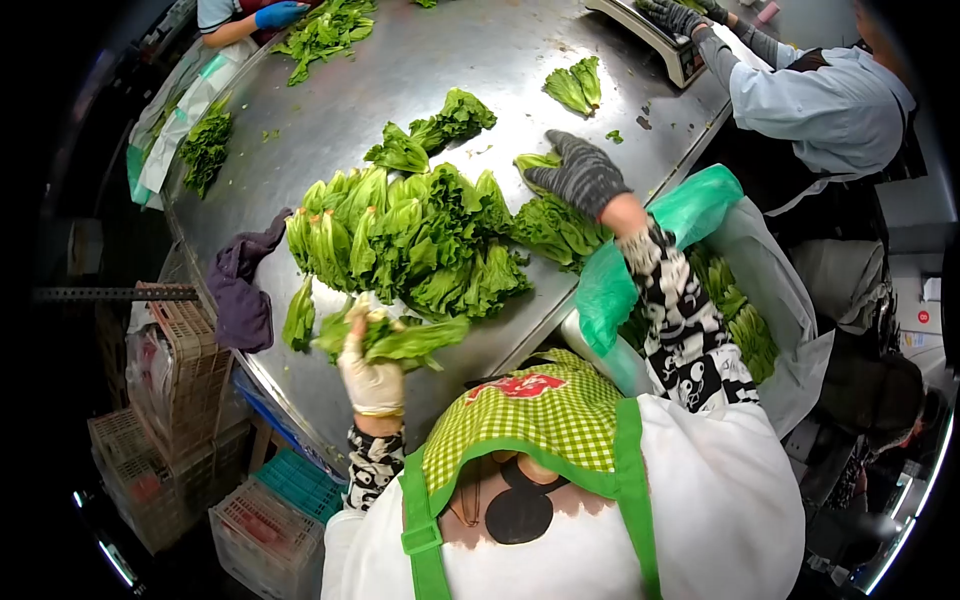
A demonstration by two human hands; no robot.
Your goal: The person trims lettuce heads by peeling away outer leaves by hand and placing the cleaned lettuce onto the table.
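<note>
My left hand (pixel 370 368), in a pale glove, is closed on a bunch of leafy greens (pixel 415 341) at the near side of the metal table (pixel 300 385). Just beyond it lies a large pile of green lettuce (pixel 400 235), with the cut ends at its left. In a dark grey glove, my right hand (pixel 582 177) is closed round a lettuce head (pixel 537 164). Below that hand, more lettuce (pixel 560 230) rests beside the pile. Part of the held head is hidden by the glove.
A lined container (pixel 775 270) of lettuce with green plastic stands at the right. A purple cloth (pixel 243 290) hangs over the left edge. Crates (pixel 185 370) stand lower left. One co-worker (pixel 820 110) is by a scale (pixel 655 40); another's blue-gloved hand (pixel 282 14) is top left.
</note>
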